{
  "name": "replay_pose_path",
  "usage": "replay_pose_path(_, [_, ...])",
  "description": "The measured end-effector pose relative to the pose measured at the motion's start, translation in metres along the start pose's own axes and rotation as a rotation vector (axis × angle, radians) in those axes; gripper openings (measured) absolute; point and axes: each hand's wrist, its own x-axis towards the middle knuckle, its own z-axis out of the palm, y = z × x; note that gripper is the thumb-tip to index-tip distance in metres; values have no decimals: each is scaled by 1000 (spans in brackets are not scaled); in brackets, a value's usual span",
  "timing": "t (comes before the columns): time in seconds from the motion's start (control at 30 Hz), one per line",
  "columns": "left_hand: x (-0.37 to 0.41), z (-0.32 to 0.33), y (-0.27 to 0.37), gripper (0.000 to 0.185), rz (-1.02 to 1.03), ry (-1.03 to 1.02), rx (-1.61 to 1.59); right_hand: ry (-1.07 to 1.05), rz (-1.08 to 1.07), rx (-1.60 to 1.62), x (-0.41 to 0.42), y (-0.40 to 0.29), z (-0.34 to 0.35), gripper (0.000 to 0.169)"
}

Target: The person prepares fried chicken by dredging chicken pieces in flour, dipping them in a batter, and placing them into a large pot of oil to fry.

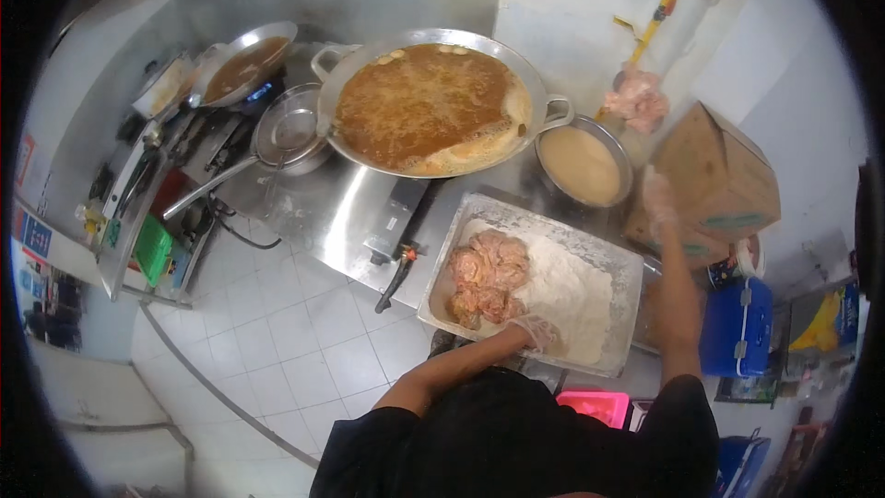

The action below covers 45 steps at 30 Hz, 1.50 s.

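My left hand (536, 332), in a clear plastic glove, rests at the near side of a flour-dusted metal tray (626, 318). Its fingers are partly hidden, beside a heap of raw meat pieces (487, 273), likely chicken, and white flour (570, 283). Blurred, my gloved right hand (660, 197) is stretched out to the right of the tray, in front of a cardboard box (719, 180). Whether it holds anything cannot be made out. Beyond it, more raw meat (637, 100) shows by the wall; what supports it is unclear. A metal bowl of pale batter (581, 164) stands behind the tray.
A large two-handled wok (429, 173) of bubbling brown oil stands behind the tray. Left of it are a long-handled strainer (287, 128) and a smaller wok (242, 72) above a blue flame (259, 92). A yellow gas pipe (650, 34) runs up the wall. A blue cooler (736, 328) is right.
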Motion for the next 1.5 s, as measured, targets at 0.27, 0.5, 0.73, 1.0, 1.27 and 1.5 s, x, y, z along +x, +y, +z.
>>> replay_pose_path(0.27, [-4,-46,28,36,-202,-112,-245,-83,-217,-292,-74,67,110,31])
replay_pose_path(0.5, [-10,-10,-22,47,-296,-64,133,-134,-109,-104,-151,45,55,24])
replay_pose_path(0.73, [19,-16,-4,35,-588,941,-511,-55,-275,-416,-324,113,-23,32])
replay_pose_path(1.0, [18,-37,10,42,-599,946,-724,49,-429,-1265,-500,208,51,30])
replay_pose_path(1.27, [3,-9,-7,43,-682,1077,182,144,-457,-829,-469,65,-21,34])
replay_pose_path(1.5, [-6,-43,11,50,-287,642,-310,-222,269,73,-406,79,8,22])
